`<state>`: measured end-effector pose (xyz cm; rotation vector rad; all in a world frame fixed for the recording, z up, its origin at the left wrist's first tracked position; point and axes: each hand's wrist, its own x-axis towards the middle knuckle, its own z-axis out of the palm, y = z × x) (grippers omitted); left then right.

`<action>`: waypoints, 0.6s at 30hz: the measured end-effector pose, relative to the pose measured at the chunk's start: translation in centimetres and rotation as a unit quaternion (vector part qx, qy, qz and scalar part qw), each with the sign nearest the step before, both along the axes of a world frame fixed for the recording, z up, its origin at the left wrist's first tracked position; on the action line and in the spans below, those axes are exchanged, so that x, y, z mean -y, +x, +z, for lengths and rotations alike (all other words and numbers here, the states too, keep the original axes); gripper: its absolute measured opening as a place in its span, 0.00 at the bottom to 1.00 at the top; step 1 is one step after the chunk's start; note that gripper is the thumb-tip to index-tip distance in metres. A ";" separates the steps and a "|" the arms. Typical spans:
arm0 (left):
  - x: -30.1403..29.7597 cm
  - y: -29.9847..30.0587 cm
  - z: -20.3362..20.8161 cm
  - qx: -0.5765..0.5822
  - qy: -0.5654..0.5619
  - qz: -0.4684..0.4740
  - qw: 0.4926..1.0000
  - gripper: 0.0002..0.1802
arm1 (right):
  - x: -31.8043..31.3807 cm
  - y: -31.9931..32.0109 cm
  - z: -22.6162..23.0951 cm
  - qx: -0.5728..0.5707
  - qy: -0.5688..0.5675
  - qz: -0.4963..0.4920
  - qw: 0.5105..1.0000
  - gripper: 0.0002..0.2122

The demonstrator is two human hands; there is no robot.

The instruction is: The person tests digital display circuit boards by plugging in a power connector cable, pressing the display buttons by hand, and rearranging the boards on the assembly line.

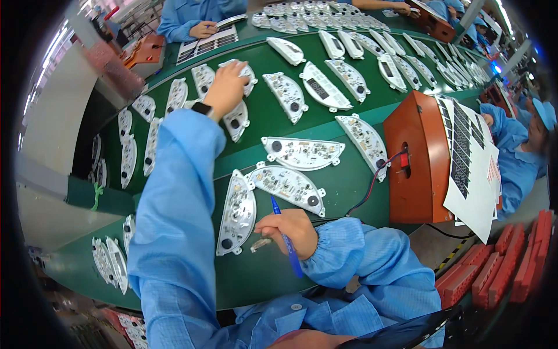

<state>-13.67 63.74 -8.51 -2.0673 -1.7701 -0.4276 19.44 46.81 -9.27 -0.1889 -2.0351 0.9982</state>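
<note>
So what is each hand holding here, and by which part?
The right hand grips a blue pen around its middle. The left hand rests on a white circuit panel on the green belt; no clear grip shows.

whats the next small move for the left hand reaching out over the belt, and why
Probably close the fingers and draw that board back. The left hand already rests on a white curved circuit board far out on the green belt, while the right hand holds a blue pen beside two nearer boards.

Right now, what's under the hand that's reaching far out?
The left hand lies on a white curved panel on the green belt. Only the panel's edges show; the part beneath the palm is covered.
</note>
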 end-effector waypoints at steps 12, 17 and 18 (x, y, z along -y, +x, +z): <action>-16.1 7.0 -3.3 -0.144 -0.125 0.025 0.981 0.27 | -1.6 0.1 0.4 -0.057 -0.036 -0.101 0.993 0.09; -14.8 4.4 -0.4 0.030 -0.083 0.017 0.996 0.31 | -1.7 0.2 0.6 -0.053 -0.029 -0.085 0.995 0.08; -14.0 4.2 0.0 0.048 -0.096 0.040 0.993 0.29 | -1.6 0.0 0.6 -0.052 -0.037 -0.072 0.995 0.07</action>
